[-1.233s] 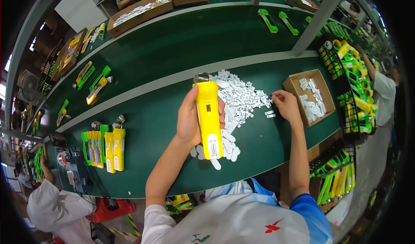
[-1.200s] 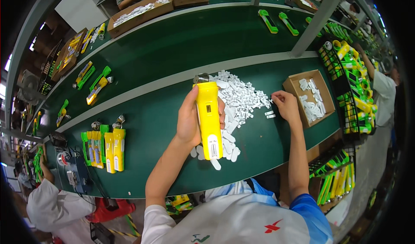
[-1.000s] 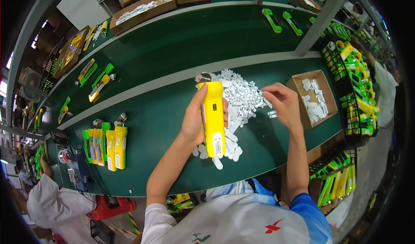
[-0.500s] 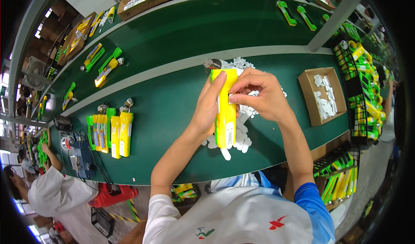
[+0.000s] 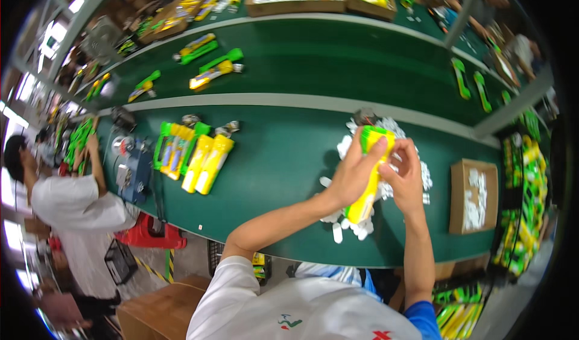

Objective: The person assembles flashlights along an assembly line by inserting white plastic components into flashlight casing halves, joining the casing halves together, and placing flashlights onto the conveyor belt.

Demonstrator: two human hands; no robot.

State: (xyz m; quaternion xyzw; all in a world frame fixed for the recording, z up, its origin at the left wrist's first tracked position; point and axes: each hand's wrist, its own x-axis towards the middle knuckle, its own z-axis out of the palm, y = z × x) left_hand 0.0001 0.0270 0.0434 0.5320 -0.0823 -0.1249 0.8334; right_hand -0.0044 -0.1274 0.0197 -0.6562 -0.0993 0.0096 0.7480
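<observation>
My left hand (image 5: 350, 177) is wrapped round a long yellow and green flashlight casing (image 5: 362, 207), its thumb lying along the front. The casing is tilted, green end up and away from me, yellow end down towards me. My right hand (image 5: 407, 180) is at the casing's right side, fingers curled and thumb against its edge. Whatever is between those fingertips is hidden. Beneath both hands a loose heap of small white plastic pieces (image 5: 426, 174) is spread on the green table (image 5: 277, 171). A dark round part (image 5: 365, 116) sits just beyond the casing.
Several yellow and green casings (image 5: 207, 165) with metal heads lie at left, beside a blue device (image 5: 134, 174) with cables. A cardboard box (image 5: 456, 195) of white pieces stands at right. Beyond it are black baskets (image 5: 512, 204) of casings. A co-worker (image 5: 66, 198) is at far left.
The view has turned, so the table appears shifted. The casing has gone from nearly upright to tilted in the picture, both hands still at it. My right fingers stay curled at its side.
</observation>
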